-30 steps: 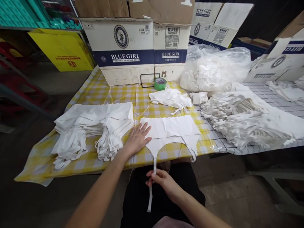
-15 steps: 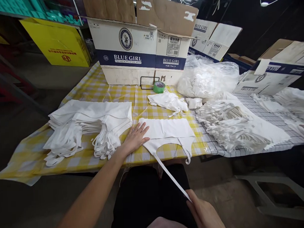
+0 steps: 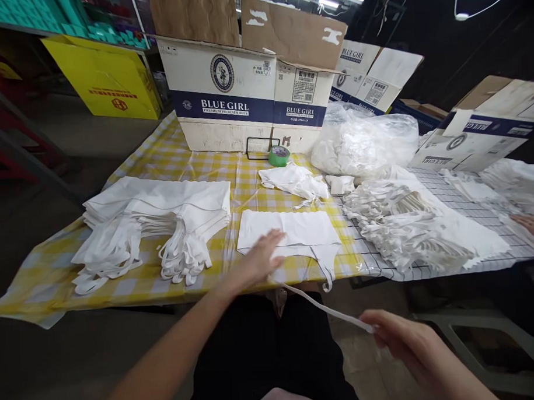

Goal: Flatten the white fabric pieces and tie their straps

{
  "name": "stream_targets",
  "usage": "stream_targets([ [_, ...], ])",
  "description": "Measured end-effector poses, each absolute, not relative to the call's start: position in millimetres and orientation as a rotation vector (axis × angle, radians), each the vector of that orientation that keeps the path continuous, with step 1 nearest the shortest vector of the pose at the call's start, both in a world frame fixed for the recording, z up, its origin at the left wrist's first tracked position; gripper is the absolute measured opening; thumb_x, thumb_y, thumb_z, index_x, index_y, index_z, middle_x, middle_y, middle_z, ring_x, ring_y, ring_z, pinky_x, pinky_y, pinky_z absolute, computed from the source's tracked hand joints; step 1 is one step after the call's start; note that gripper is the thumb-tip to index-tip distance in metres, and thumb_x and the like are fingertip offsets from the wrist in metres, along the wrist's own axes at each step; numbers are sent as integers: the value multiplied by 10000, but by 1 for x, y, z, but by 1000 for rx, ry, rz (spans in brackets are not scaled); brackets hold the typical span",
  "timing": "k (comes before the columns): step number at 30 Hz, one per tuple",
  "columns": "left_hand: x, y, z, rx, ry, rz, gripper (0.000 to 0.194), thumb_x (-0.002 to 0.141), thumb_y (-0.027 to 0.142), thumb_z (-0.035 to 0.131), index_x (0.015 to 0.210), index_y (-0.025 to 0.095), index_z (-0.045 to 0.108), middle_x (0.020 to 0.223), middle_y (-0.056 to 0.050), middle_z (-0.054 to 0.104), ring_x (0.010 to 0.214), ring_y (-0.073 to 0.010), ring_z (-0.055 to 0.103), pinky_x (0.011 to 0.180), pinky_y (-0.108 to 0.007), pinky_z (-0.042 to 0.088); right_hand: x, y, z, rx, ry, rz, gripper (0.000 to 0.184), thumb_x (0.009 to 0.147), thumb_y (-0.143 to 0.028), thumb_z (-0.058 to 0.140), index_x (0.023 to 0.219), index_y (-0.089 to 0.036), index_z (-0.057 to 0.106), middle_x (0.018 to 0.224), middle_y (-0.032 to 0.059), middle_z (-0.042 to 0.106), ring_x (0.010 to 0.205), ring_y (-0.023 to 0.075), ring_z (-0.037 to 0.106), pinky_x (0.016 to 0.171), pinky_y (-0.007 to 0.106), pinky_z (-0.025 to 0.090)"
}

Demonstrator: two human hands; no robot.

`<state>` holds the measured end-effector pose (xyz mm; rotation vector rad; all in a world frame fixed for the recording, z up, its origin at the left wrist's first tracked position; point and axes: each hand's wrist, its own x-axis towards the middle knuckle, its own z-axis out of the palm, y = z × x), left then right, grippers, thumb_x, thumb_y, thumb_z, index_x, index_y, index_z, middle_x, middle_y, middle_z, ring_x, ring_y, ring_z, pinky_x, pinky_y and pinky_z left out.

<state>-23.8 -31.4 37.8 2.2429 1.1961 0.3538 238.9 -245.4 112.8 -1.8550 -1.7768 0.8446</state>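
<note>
A white strappy top (image 3: 294, 228) lies spread on the yellow checked cloth in front of me. My left hand (image 3: 261, 260) is over its lower left part, fingers stretched out and slightly blurred; whether it presses on the fabric I cannot tell. One long shoulder strap (image 3: 323, 306) runs from beneath that hand past the table edge. Its far end is pinched in my right hand (image 3: 405, 338), off the table at the right. The other strap (image 3: 327, 274) hangs looped at the table edge. To the left sits a stack of similar white tops (image 3: 175, 203), straps bunched toward me.
Behind stand a large beer carton (image 3: 228, 102), green tape (image 3: 279, 156) and a crumpled white garment (image 3: 295, 181). Rightward are a strap pile (image 3: 403, 224), a clear plastic bag (image 3: 365, 138) and another person's hand (image 3: 533, 228). A grey stool (image 3: 482, 356) is below.
My right hand has moved right and up with the strap's end, from near my lap. My left hand has slid right, from the top's left edge onto its lower part.
</note>
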Motion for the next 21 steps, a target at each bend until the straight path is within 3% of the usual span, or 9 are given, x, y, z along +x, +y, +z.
stream_targets([
  [3,9,-73,75,2055,698,401,469,861,406,448,1308,266,437,1323,-41,500,1231,-237,420,1009,-355,321,236,-218,126,-1837,-1859,914,188,861,-384,418,904,-265,557,618,4,542,521,145,491,513,244,379],
  [6,33,-103,99,1882,442,394,329,858,410,458,1109,255,605,960,-5,682,876,-168,609,750,-241,433,229,-188,132,-1760,-1980,969,125,878,-352,415,869,-250,485,659,-7,552,525,125,483,520,232,379],
  [9,41,-112,98,1733,560,452,306,861,426,440,918,204,643,712,5,680,630,-132,585,575,-222,392,224,-164,129,-1681,-2078,860,89,898,-297,382,903,-242,452,720,-2,583,581,129,518,555,235,398],
  [12,37,-109,82,1542,716,507,360,871,459,395,817,172,606,564,6,647,514,-119,548,531,-218,367,224,-151,111,-1680,-2071,480,137,899,-252,387,1020,-224,445,829,38,589,670,149,547,599,256,419],
  [15,29,-104,70,1380,768,551,359,855,471,416,805,155,579,518,2,635,517,-128,571,573,-221,393,223,-147,82,-1608,-2028,52,213,887,-210,417,1096,-204,455,893,75,572,774,177,554,652,278,425],
  [17,26,-103,67,1316,785,564,347,844,470,437,785,153,566,501,3,629,491,-127,564,581,-228,401,219,-146,62,-1538,-2073,-150,251,875,-191,450,1125,-204,465,839,63,575,745,177,542,655,286,413],
  [21,26,-105,65,1257,778,570,361,845,480,433,748,156,559,466,9,615,437,-114,533,570,-228,396,203,-141,38,-1507,-2202,-310,249,875,-184,459,1120,-187,503,729,42,569,665,164,505,635,289,374],
])
